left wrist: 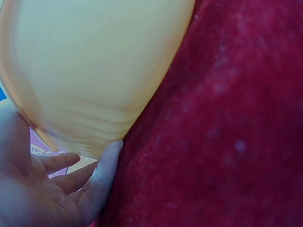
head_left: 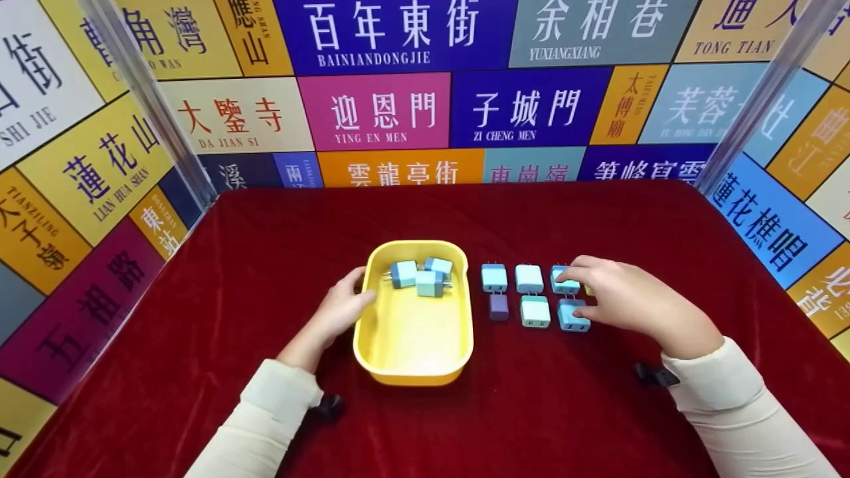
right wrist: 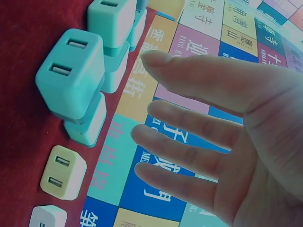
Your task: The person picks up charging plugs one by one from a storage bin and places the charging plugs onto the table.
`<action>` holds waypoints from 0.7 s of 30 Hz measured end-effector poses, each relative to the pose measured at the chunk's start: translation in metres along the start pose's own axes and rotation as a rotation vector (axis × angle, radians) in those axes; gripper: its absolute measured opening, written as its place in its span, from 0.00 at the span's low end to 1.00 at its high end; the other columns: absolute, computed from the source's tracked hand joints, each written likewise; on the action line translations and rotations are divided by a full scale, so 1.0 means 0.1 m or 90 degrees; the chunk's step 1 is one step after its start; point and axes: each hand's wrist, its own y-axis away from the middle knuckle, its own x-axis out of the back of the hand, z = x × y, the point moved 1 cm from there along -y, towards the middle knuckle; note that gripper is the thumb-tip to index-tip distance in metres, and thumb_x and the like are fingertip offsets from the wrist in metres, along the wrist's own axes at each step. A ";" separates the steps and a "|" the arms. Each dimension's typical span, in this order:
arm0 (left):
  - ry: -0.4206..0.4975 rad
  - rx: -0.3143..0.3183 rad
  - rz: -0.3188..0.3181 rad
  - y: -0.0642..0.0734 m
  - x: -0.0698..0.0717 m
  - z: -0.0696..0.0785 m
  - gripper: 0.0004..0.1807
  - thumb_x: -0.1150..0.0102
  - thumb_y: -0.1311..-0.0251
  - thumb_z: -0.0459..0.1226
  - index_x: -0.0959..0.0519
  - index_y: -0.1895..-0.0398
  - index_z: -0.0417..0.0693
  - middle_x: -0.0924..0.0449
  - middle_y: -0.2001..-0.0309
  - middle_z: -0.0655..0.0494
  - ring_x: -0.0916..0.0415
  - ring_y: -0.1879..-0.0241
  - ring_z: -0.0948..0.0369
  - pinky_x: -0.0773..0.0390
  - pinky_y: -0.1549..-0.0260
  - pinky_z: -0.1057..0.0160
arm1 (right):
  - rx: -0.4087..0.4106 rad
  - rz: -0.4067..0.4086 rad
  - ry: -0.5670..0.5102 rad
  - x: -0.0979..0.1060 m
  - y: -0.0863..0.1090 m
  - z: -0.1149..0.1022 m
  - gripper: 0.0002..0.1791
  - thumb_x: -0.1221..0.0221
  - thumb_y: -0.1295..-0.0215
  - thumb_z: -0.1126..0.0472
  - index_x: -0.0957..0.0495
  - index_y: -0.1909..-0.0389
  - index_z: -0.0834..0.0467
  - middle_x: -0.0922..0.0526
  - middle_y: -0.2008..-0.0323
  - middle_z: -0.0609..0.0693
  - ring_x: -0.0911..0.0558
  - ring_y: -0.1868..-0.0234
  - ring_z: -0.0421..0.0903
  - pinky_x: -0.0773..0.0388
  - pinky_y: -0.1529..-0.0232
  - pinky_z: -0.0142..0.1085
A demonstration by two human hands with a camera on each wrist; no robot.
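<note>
My left hand [head_left: 342,304] grips the left side of a yellow plastic bin [head_left: 412,380], thumb at the rim and fingers against the outer wall. Inside the bin, towards its far end, lie 3 blue USB charger plugs [head_left: 429,283]. Over the right end of two rows of chargers hovers my right hand [head_left: 617,299], its fingers extended and holding nothing. Nearest to it is a blue two-port charger [head_left: 574,315]; the right wrist view shows a gap between the fingers and that charger [right wrist: 71,73]. Another blue charger [head_left: 565,279] sits behind it, partly covered by the fingers.
Left of these in the rows are a mint charger [head_left: 535,312], a small purple one [head_left: 499,307], a pale one [head_left: 528,279] and a blue one [head_left: 493,278]. A yellow charger [right wrist: 64,172] stands beyond the right hand. Dark red cloth [head_left: 518,425] covers the table.
</note>
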 end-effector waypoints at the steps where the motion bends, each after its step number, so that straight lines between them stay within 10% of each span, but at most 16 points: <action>1: 0.001 0.000 0.000 0.00 0.00 0.00 0.34 0.46 0.34 0.36 0.30 0.22 0.44 0.21 0.36 0.42 0.20 0.44 0.51 0.18 0.45 0.53 | 0.005 0.001 0.000 0.00 0.00 -0.01 0.24 0.21 0.44 0.63 0.14 0.46 0.59 0.18 0.53 0.54 0.21 0.63 0.45 0.16 0.60 0.45; 21: -0.007 0.003 -0.006 -0.01 0.01 0.00 0.35 0.46 0.33 0.36 0.32 0.21 0.45 0.22 0.33 0.41 0.19 0.45 0.50 0.17 0.45 0.53 | 0.093 0.043 0.015 -0.04 -0.12 -0.31 0.25 0.20 0.48 0.67 0.12 0.48 0.58 0.17 0.52 0.54 0.15 0.58 0.51 0.13 0.58 0.48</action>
